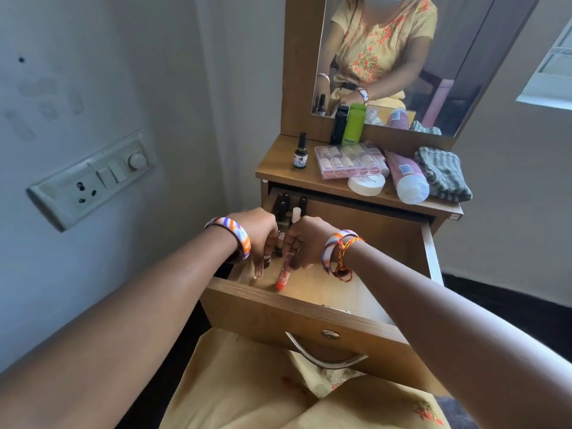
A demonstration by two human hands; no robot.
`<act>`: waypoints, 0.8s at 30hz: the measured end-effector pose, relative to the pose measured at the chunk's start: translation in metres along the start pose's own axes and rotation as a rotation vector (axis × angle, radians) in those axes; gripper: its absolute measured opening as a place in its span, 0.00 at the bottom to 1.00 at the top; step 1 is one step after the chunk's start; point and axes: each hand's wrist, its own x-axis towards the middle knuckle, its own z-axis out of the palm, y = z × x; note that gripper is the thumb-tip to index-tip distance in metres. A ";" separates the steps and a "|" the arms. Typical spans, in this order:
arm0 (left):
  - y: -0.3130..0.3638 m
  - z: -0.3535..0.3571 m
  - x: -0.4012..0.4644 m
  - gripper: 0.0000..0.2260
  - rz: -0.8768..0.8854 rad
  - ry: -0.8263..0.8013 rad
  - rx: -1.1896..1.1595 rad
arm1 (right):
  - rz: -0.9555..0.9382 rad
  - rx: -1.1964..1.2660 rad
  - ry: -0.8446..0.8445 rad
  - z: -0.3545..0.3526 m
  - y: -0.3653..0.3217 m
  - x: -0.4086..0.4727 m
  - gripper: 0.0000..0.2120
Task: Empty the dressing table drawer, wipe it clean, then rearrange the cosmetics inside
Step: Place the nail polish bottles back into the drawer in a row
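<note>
The wooden drawer is pulled out toward me. Both hands reach into its left side. My left hand has its fingers curled down over small dark bottles standing along the left wall; whether it grips one I cannot tell. My right hand holds a small tube with an orange-red cap, tilted, cap near the drawer floor. A white-capped bottle stands just behind my hands. On the tabletop lie a clear case of lipsticks, a white jar and a pink tube.
A folded striped grey cloth lies at the tabletop's right end. A black bottle, a black tube and a green tube stand by the mirror. A switchboard is on the left wall. The drawer's right half shows bare wood.
</note>
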 end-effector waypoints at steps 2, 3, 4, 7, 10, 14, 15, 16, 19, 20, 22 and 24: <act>-0.002 0.002 -0.002 0.07 -0.002 0.013 0.000 | -0.025 -0.001 0.003 0.005 -0.003 0.002 0.13; -0.003 0.002 -0.002 0.07 -0.001 0.017 0.003 | -0.035 0.001 0.006 0.007 -0.005 0.003 0.13; -0.004 0.003 -0.002 0.07 0.000 0.019 0.010 | -0.040 0.003 0.010 0.009 -0.006 0.004 0.13; -0.005 0.007 0.000 0.07 0.008 0.042 0.042 | -0.046 0.007 0.021 0.011 -0.010 0.006 0.15; -0.006 0.008 0.002 0.08 0.015 0.057 0.054 | -0.057 0.021 0.054 0.013 -0.010 0.005 0.18; -0.007 0.012 0.002 0.08 0.024 0.052 0.064 | -0.062 0.059 0.103 0.017 -0.006 0.006 0.16; -0.007 0.013 0.002 0.07 0.026 0.047 0.062 | -0.060 0.067 0.108 0.018 -0.005 0.006 0.16; -0.007 0.014 0.002 0.06 0.026 0.043 0.058 | -0.056 0.078 0.109 0.018 -0.004 0.007 0.16; -0.007 0.013 0.001 0.06 0.024 0.035 0.052 | -0.049 0.137 0.089 0.020 -0.003 0.007 0.16; -0.007 0.013 0.000 0.06 0.024 0.027 0.054 | -0.047 0.158 0.081 0.021 -0.002 0.007 0.15; -0.006 0.011 -0.001 0.07 0.027 0.009 0.064 | -0.044 0.186 0.068 0.023 -0.001 0.007 0.15; -0.006 0.010 -0.001 0.08 0.027 -0.002 0.067 | -0.037 0.208 0.044 0.024 0.000 0.008 0.15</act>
